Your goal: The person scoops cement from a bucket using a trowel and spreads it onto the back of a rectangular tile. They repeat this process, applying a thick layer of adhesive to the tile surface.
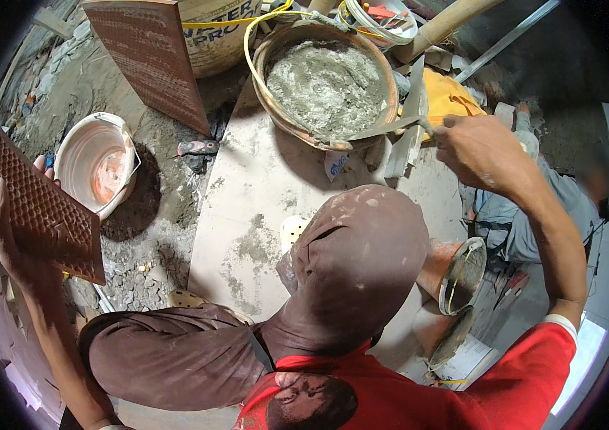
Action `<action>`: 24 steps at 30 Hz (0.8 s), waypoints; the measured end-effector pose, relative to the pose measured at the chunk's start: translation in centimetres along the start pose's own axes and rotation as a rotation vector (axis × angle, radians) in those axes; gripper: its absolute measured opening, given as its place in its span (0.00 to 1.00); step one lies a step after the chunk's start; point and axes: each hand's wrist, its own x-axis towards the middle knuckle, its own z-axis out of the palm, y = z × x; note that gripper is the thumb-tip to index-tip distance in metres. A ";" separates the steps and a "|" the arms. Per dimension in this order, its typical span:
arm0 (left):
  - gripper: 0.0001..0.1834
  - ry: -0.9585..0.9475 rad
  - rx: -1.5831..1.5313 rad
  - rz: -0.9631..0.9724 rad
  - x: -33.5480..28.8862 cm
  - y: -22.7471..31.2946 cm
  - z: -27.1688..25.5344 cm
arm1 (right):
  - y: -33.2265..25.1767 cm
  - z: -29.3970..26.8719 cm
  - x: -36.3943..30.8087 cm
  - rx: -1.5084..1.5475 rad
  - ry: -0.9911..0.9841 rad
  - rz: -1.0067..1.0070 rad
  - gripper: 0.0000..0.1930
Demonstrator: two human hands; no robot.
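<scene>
My left hand [11,240] grips the lower edge of a reddish-brown tile [43,204], tilted up, its honeycomb-patterned side showing. At the right, my right hand [487,154] is closed round the handle end of a trowel [385,127]. The trowel's thin blade points left, at the near rim of a round bucket [267,107]; I cannot tell whether it touches. Wet grey mortar [326,86] fills much of that bucket. Close by the trowel stands a long grey metal piece [413,100], partly overlapped by it.
A second brown tile [150,64] stands upright at the back left. An orange-stained white bucket [75,172] is beside my left hand. Two tipped buckets [439,269] lie right of my knee. Another person [534,215] crouches at the right, near a yellow bag [448,97].
</scene>
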 end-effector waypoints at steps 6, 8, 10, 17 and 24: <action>0.35 -0.004 -0.025 0.008 -0.5 0.3 -0.3 | -0.9 -0.1 1.7 0.046 0.097 -0.050 0.12; 0.35 -0.028 -0.038 0.009 -0.2 0.4 -0.5 | 0.6 -1.0 1.2 -0.099 0.088 0.083 0.09; 0.35 -0.028 -0.053 0.016 -0.1 0.2 -0.7 | 2.3 -2.1 0.9 -0.228 0.070 0.174 0.11; 0.36 -0.068 0.032 0.133 0.0 -0.1 -1.8 | 4.7 0.7 1.2 -0.336 0.113 0.136 0.08; 0.36 -0.029 0.007 0.054 -0.3 0.4 -1.3 | 6.0 0.2 6.1 -0.439 0.171 0.169 0.05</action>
